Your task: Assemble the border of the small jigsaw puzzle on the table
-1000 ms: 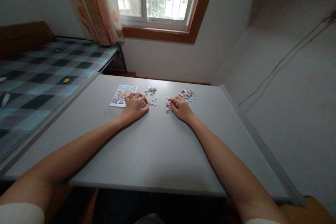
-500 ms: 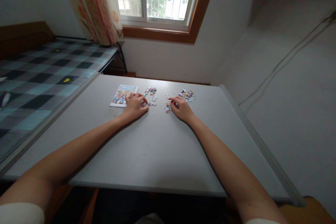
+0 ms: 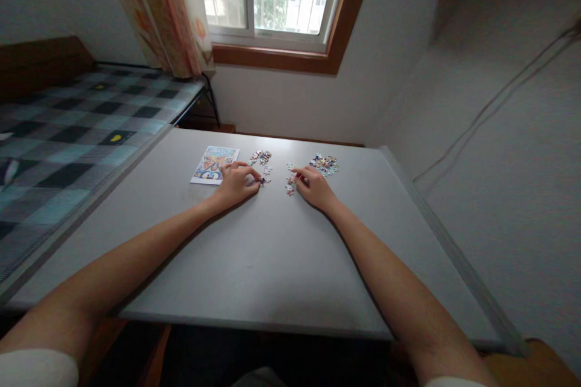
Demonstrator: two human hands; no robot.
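Our left hand (image 3: pixel 238 184) sits farther right, pinching a piece (image 3: pixel 262 181); grip of right hand (image 3: pixel 314 186) unclear; bumping could scatter pieces (image 3: pixel 290 190).

So the person's got both arms out over the table (image 3: pixel 254 266), left arm (image 3: pixel 149 260) slanting in over the near edge close to its left corner, right arm (image 3: pixel 381 254) crossing that edge toward the right corner. Left hand (image 3: pixel 239 182) is palm-down and kinda arched, thumb and index tips brought close together, well in from the near edge. Right hand (image 3: pixel 313 186) has its index stretched toward the left edge, thumb tucked lower.
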